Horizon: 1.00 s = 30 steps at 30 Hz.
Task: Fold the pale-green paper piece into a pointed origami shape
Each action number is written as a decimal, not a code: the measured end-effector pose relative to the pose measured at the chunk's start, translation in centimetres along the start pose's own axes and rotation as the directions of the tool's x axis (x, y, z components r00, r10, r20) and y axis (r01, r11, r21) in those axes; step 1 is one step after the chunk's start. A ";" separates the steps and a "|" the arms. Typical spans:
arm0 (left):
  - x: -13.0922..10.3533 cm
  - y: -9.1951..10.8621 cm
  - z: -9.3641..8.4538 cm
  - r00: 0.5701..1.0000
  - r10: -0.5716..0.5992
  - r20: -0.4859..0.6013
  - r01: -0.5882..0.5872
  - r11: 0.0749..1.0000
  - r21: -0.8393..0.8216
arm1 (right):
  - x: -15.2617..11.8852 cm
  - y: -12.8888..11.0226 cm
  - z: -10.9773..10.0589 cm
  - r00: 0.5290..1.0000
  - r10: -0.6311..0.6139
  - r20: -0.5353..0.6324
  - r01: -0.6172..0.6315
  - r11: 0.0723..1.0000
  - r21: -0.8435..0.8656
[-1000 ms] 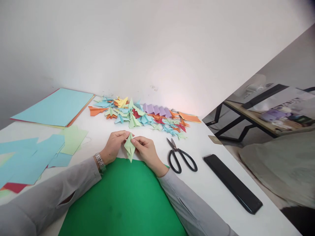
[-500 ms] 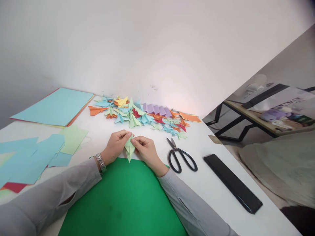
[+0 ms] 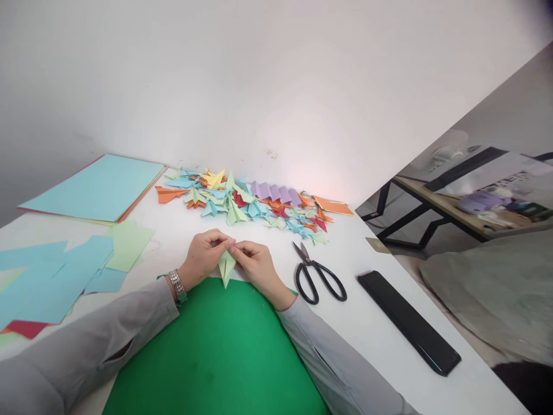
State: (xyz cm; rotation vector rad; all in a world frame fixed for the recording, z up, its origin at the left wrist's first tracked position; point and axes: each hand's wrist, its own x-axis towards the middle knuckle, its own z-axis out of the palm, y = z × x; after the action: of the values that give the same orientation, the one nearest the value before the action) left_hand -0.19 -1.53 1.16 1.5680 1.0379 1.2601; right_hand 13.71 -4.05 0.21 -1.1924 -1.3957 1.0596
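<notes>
A small light green folded paper (image 3: 227,268) hangs point-down between my hands, above the far edge of the green mat (image 3: 211,351). My left hand (image 3: 204,256) pinches its upper part from the left, fingers closed. From the right, my right hand (image 3: 256,262) grips the same upper part between thumb and fingers. Both sets of fingertips meet there and hide the paper's top. Behind the hands lies a heap of small folded paper pieces (image 3: 235,214) in green, blue, orange, red and yellow, with a pleated purple paper (image 3: 276,193) at its back.
Black-handled scissors (image 3: 307,262) lie to the right of my hands, partly open. A long black bar (image 3: 408,323) rests nearer the table's right edge. On the left are loose cut papers (image 3: 56,282) and a stack of coloured sheets (image 3: 95,187). The wall (image 3: 276,86) closes off the back.
My fingertips have come together over the top of the light green paper, covering more of it. Its point has dipped slightly. Everything else lies as before.
</notes>
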 end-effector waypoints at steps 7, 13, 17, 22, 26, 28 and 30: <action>0.1 0.0 -0.1 0.999 0.002 -0.049 -0.002 1.000 0.002 | 0.3 0.3 0.0 1.000 -0.017 -0.022 0.019 0.998 0.054; 0.2 -0.5 0.1 0.991 -0.099 -0.090 0.088 0.990 -0.112 | 0.7 0.7 -0.2 0.991 -0.007 -0.135 0.033 0.982 0.185; 0.1 -0.3 0.1 0.990 -0.140 -0.014 0.137 0.981 -0.137 | 0.8 0.7 -0.3 0.980 0.002 -0.199 0.047 0.969 0.242; 0.1 0.2 0.1 0.988 -0.150 0.028 0.153 0.964 -0.219 | 0.7 0.3 -0.5 0.982 0.010 -0.189 0.046 0.956 0.290; 0.1 0.3 0.1 0.990 -0.140 0.015 0.140 0.964 -0.225 | 0.6 0.3 -0.5 0.991 -0.002 -0.134 0.043 0.953 0.300; 0.1 0.4 0.1 0.990 -0.141 0.023 0.142 0.967 -0.212 | 0.6 0.3 -0.4 0.990 0.002 -0.138 0.038 0.958 0.286; 0.0 0.4 0.1 0.991 -0.134 0.024 0.136 0.966 -0.219 | 0.6 0.4 -0.4 0.988 0.014 -0.153 0.031 0.958 0.284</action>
State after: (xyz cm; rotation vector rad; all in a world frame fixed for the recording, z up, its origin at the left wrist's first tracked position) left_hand -0.06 -1.63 1.56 1.3114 0.9476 1.2279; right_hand 14.13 -3.37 -0.09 -1.0307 -1.0858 1.0976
